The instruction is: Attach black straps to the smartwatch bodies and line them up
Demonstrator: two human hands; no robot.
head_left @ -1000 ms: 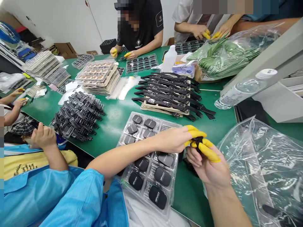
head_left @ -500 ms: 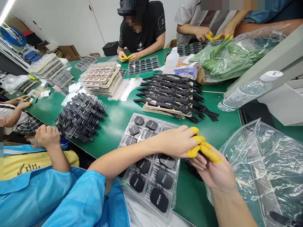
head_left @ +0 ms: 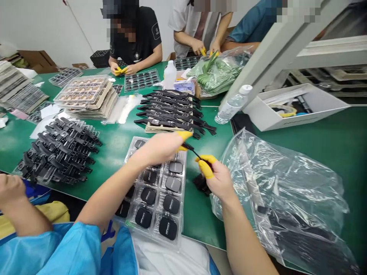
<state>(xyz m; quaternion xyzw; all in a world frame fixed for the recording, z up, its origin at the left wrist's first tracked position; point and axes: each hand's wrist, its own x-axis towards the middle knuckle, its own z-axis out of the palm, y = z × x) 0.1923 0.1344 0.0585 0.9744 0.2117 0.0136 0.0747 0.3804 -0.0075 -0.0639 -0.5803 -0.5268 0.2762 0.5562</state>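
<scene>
Yellow covers sit on the fingertips of both hands. My left hand is closed on one end of a thin black strap, over the upper part of a clear tray. My right hand pinches the strap's other end, so it spans the gap between the hands. The clear tray holds several black square pieces with pale lettering, such as one piece at its near end. Beside the tray, partly under my right hand, lies a small black bundle.
Black watch straps lie stacked on trays ahead; another strap pile is left. A plastic bag with black strips, a bottle and a white box stand right. People sit across and at left.
The view has swung to the right. My hands have moved apart, and the black strap now shows between them. More of the white box and plastic bag is visible.
</scene>
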